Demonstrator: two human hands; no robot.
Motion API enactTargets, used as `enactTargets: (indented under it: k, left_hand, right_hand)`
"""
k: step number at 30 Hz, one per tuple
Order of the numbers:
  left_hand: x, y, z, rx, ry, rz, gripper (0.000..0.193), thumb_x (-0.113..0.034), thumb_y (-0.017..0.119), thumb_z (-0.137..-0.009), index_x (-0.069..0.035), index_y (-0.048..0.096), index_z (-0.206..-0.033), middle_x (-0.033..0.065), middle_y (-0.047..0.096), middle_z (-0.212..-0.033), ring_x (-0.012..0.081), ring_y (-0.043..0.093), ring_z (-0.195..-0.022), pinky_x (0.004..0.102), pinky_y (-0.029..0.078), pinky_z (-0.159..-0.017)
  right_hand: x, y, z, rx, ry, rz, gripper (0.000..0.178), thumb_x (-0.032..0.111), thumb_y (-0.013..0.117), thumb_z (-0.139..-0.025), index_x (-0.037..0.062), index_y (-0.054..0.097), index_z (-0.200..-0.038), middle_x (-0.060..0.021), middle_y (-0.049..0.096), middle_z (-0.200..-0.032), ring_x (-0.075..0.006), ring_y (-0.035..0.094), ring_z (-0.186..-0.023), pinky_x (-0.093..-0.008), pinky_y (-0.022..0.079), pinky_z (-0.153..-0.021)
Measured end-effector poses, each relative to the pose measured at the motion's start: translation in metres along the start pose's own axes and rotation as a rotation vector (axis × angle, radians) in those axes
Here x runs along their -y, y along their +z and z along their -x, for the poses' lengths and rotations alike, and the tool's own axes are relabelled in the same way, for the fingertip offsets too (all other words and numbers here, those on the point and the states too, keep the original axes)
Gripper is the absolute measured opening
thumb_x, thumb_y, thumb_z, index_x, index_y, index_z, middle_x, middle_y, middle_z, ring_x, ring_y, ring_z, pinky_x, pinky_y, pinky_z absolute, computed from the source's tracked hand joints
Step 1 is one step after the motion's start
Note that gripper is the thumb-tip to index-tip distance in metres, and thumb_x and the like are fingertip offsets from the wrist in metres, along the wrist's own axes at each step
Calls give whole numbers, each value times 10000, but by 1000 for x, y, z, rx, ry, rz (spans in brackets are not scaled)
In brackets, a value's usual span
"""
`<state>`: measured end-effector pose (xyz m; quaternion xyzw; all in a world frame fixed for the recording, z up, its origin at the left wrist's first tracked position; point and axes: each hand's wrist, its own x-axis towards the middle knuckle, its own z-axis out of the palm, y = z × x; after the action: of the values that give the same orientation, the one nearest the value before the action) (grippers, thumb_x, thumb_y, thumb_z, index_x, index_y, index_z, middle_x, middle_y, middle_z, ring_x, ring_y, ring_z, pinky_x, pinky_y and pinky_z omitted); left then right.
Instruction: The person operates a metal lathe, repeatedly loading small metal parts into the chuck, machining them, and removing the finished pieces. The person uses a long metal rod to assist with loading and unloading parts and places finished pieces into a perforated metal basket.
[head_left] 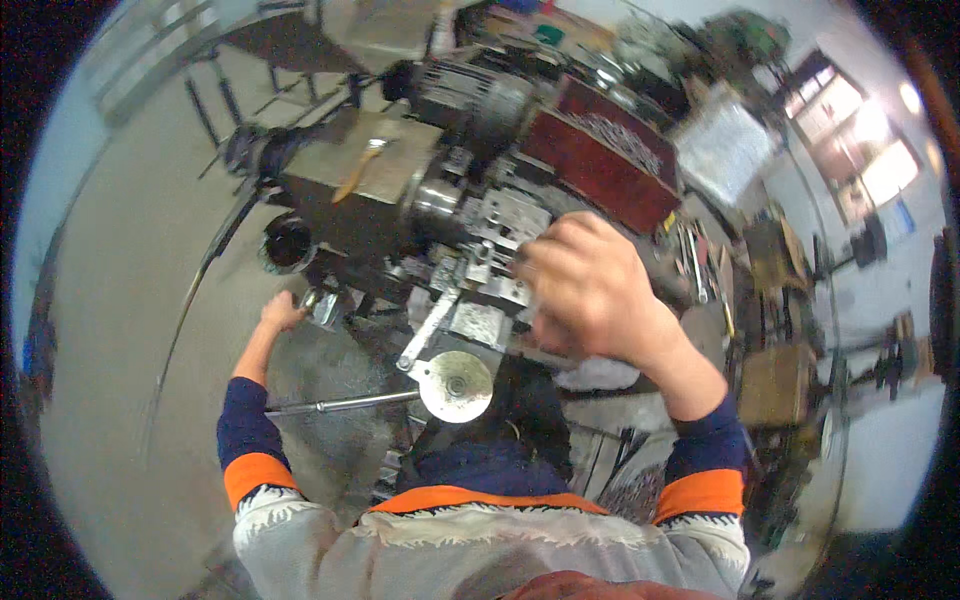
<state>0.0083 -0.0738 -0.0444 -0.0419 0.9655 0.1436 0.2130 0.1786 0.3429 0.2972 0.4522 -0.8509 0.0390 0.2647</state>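
1. Head view, right grip: shows the right hand [590, 290] blurred, with fingers curled in narrowly; cannot tell whether holding anything, though with something dark right at the fingertips.
2. Head view, left grip: shows the left hand [283, 310] well apart from the right, with fingers bent at a shiny metal piece [324, 308]; cannot tell whether clasping or merely touching.
3. Containers: beyond the right grip, find a dark red tray [565, 165] heaped with grey shavings. Just beyond the left grip, find a dark round pot [287, 243], dark inside; cannot make out the contents.
4. Just left of the right fingertips, find the metal tool block [487, 262]. From there, follow the lever [430, 328], with long axis slanting toward the wearer and leftward, ending between both grips.
5. Nearer the wearer than either grip, find a round metal disc [456, 386], with a long rod [365, 402] stretching leftward, nearly crosswise.
6. Beyond the left grip, find a brush [349, 184] lying on a machine housing [400, 160], handle pointing back toward that grip, bristles away.
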Motion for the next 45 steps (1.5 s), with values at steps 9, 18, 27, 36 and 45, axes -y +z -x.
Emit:
enactTargets:
  k: [9, 18, 27, 36, 45]
  left_hand:
    - [-15, 19, -40, -234, 325, -636, 152, -108, 562, -733, -68, 600, -875, 134, 635, -879, 294, 615, -854, 388, 505, -718]
    - [42, -20, 34, -138, 176, -230, 357, -267, 627, -752, -89, 589, -1060, 141, 645, -866, 294, 613, -847, 396, 475, -747]
    - [93, -6, 188, -348, -78, 772, 258, -182, 581, -819, 20, 582, -981, 79, 596, -647, 119, 548, -519, 255, 409, -445]
    - [56, 4, 186, -702, -324, 894, 254, -210, 588, -799, 30, 623, -873, 68, 598, -652, 122, 553, -556, 257, 417, -500]
    - [70, 26, 169, -906, -360, 822, 210, -168, 567, -776, 18, 629, -850, 77, 602, -637, 134, 570, -549, 273, 446, -542]
  right_hand:
    - [85, -60, 8, -499, -76, 177, 254, 176, 644, -640, -43, 622, -766, -116, 573, -700, -219, 564, -627, -306, 448, -457]
    - [63, -72, 27, 121, 138, -100, 297, 210, 600, -501, 18, 556, -723, -70, 502, -720, -163, 480, -554, -290, 399, -422]
    - [3, -50, 364, 23, 1408, 110, 534, 64, 556, -591, -9, 557, -1120, -203, 597, -1054, -304, 580, -983, -330, 431, -865]
    - [19, -80, 590, 875, 1924, 347, 431, 222, 601, -677, -11, 546, -1035, -230, 596, -1004, -376, 558, -968, -418, 456, -803]
    - [85, -39, 569, 684, 2099, 635, 316, 250, 585, -666, 43, 642, -898, -179, 643, -881, -342, 614, -868, -421, 485, -744]
